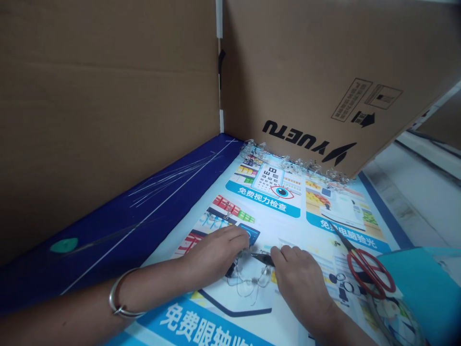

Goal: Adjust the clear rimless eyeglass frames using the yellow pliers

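My left hand (218, 252), with a silver bangle on its wrist, pinches part of a tangle of thin wire and small clear beads (252, 281) over the printed sheet. My right hand (302, 283) is closed round a small dark pointed tool (262, 259), its tip directed left at the wire beside my left fingers. The tool's handle is hidden in my palm. The loose wire hangs or lies between the two hands. To the right of my right hand lie red-handled scissors (370, 273), their blades pointing up and left.
Cardboard walls (108, 96) rise behind the printed sheet (259, 226). Beaded wire pieces (298, 166) line the right wall's base. Thin straight strands (173, 178) and a green piece (64, 245) lie on the blue surface at left. A turquoise item (421, 288) sits at right.
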{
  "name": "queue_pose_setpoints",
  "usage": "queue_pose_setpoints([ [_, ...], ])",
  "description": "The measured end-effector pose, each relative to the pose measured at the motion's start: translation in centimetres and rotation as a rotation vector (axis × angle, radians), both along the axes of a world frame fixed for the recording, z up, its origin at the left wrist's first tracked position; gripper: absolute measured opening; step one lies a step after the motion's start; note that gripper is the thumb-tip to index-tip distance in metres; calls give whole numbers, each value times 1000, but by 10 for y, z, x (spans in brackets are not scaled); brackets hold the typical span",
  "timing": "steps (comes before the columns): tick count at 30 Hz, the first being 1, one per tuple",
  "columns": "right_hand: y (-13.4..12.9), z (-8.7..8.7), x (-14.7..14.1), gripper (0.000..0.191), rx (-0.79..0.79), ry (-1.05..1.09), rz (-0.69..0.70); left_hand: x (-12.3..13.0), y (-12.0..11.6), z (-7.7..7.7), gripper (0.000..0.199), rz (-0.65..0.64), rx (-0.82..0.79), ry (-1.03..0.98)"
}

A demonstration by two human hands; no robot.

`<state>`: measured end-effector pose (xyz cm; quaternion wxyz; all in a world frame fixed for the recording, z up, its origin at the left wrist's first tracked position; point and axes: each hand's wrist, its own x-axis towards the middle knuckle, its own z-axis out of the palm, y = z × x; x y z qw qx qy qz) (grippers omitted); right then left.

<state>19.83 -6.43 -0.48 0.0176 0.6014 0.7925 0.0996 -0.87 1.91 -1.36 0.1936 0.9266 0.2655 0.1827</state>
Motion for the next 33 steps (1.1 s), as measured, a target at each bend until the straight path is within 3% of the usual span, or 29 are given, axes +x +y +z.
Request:
queue_pose_setpoints([
  [7, 5, 16, -7, 26, -146, -14, -197, 2, -3, 2, 23, -25, -7, 49],
  [13, 9, 28, -14, 38, -258, -130, -228, 4, -6, 8, 28, -5, 32, 90],
  [24, 2, 21, -9, 35, -98, -241, -108, 3, -12, 2, 42, 9, 45, 78],
  [27, 2, 19, -6, 35, -49, -237, -47, 3, -14, 6, 38, 28, 29, 51],
  [30, 1, 20, -1, 36, -41, -212, -22, 6, -17, 10, 35, 64, 35, 75],
  [33, 2, 24, 8, 32, -84, -151, -25, 8, -20, 11, 44, 81, 65, 136],
])
